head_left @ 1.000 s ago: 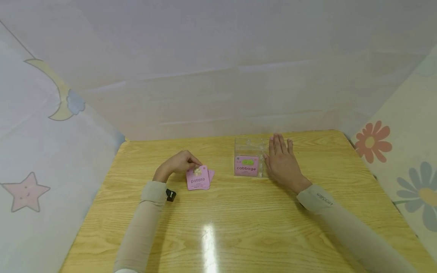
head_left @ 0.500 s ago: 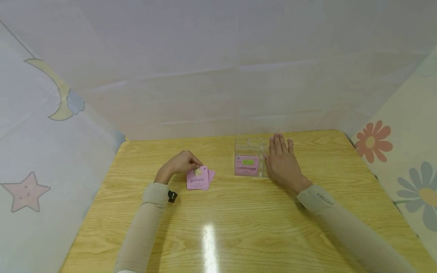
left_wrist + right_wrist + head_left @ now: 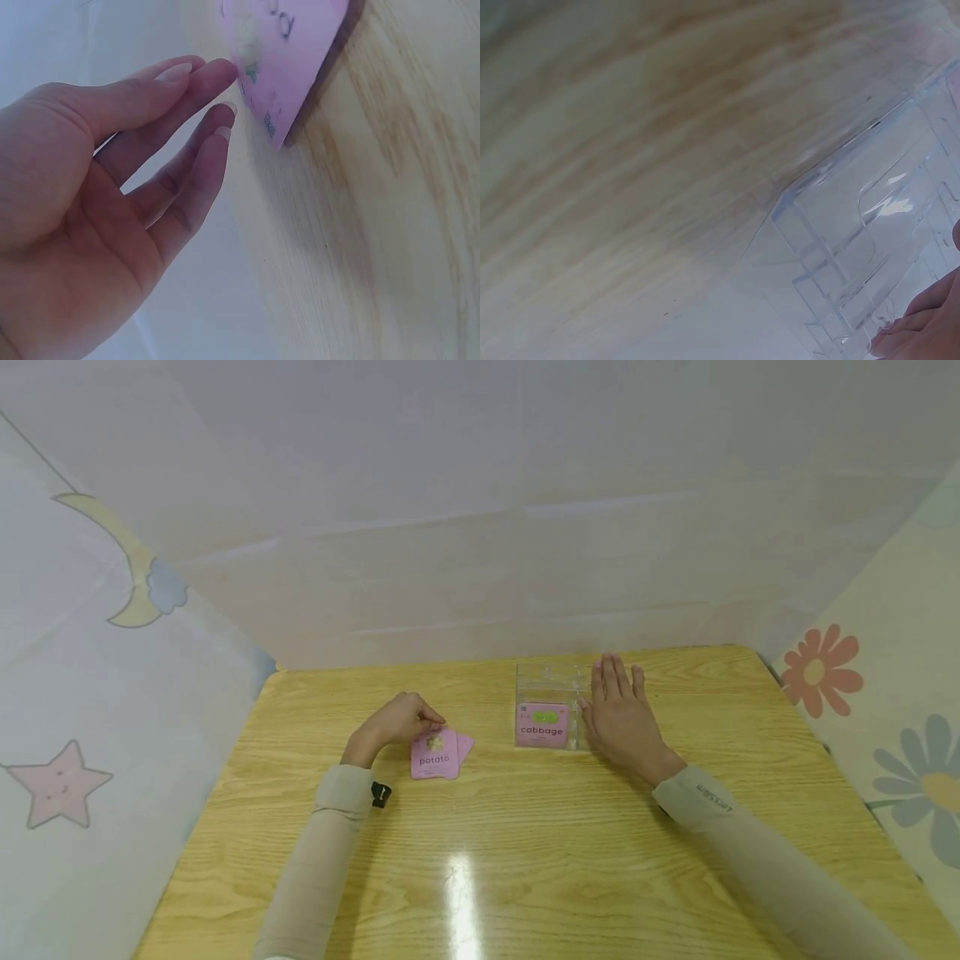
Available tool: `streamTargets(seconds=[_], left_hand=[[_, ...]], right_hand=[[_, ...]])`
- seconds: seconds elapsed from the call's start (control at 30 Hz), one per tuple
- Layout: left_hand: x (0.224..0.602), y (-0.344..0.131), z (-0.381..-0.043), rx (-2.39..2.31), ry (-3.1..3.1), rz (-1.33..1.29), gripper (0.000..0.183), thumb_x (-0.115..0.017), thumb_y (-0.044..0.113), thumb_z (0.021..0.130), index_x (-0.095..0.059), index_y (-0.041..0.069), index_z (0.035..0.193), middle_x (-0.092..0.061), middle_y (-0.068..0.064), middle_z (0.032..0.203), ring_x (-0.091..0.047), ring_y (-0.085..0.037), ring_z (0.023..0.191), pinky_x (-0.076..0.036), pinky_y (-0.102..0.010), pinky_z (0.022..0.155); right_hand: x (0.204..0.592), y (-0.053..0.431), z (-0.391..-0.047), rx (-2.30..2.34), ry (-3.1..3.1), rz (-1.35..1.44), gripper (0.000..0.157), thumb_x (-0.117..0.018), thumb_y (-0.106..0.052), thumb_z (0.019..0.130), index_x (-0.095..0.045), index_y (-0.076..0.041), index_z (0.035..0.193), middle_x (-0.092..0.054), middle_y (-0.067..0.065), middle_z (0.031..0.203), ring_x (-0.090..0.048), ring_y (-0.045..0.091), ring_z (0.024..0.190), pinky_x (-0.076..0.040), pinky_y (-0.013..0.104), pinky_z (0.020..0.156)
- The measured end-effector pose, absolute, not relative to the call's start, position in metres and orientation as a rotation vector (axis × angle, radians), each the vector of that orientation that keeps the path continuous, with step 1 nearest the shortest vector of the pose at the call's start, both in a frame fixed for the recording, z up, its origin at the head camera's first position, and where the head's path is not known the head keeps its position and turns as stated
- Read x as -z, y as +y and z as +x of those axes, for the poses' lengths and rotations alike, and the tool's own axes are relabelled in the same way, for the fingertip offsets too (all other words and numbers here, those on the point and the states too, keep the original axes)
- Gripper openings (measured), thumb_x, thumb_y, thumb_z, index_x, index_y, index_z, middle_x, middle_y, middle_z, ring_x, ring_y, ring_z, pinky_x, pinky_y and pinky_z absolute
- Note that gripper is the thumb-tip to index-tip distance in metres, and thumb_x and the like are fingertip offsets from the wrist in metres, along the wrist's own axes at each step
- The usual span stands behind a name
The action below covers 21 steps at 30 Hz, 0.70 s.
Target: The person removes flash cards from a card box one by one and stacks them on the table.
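Observation:
The pink card marked "potato" (image 3: 433, 762) lies on top of another pink card (image 3: 465, 745), which pokes out at its right. My left hand (image 3: 401, 718) is at the potato card's far edge. In the left wrist view, the index fingertip meets the edge of the card (image 3: 289, 56), with the thumb back from it and nothing between them. My right hand (image 3: 624, 720) lies with straight fingers along the right side of a clear plastic box (image 3: 546, 681). A pink "cabbage" card (image 3: 542, 735) sits in the box's near compartment.
The wooden table (image 3: 525, 860) ends at a pale cloth wall (image 3: 480, 577) just behind the box. Printed cloth panels stand at both sides. Beyond the cabbage card, the clear box has further compartments and a raised side wall (image 3: 832, 161).
The potato card's raised far edge has come down, and it lies flatter on the other card. My left fingers no longer pinch it. The right hand and box have stayed put.

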State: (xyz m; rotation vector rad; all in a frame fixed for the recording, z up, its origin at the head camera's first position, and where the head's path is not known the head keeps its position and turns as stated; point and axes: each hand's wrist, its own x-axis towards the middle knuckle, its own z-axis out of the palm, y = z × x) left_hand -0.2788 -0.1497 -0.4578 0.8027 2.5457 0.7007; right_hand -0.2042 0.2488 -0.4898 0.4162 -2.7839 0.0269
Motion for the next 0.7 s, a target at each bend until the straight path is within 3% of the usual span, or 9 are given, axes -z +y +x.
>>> streamTargets(seconds=[0.23,0.53,0.7], left_hand=[[0.4574,-0.1478,-0.2792,-0.691,2.569,0.799,0.025,-0.062,0.002,0.101,-0.079,0.004,0.120,-0.077,-0.015,0.126,-0.070,-0.014,0.096,-0.050,-0.021,0.075],[0.4557,-0.1461,-0.2793,-0.750,2.572,0.765,0.028,-0.059,0.003,0.102,-0.078,0.003,0.123,-0.077,-0.016,0.126,-0.063,-0.014,0.083,-0.045,-0.021,0.066],[0.4527,-0.1427,-0.2776,-0.796,2.576,0.773,0.027,-0.060,0.009,0.105,-0.077,0.004,0.126,-0.077,-0.014,0.126,-0.070,-0.015,0.094,-0.050,-0.023,0.074]], right_hand=[[0.4892,0.2490,-0.2038,-0.021,-2.792,0.409,0.069,-0.042,-0.030,0.111,-0.026,0.018,0.158,-0.022,0.039,0.167,-0.025,0.052,0.158,-0.019,0.071,0.128],[0.4895,0.2496,-0.2042,-0.059,-2.778,0.424,0.069,-0.042,-0.030,0.111,-0.026,0.018,0.158,-0.023,0.039,0.167,-0.024,0.053,0.158,-0.019,0.072,0.128],[0.4902,0.2492,-0.2051,-0.057,-2.779,0.426,0.069,-0.041,-0.031,0.111,-0.025,0.018,0.158,-0.024,0.039,0.166,-0.024,0.053,0.158,-0.019,0.072,0.127]])
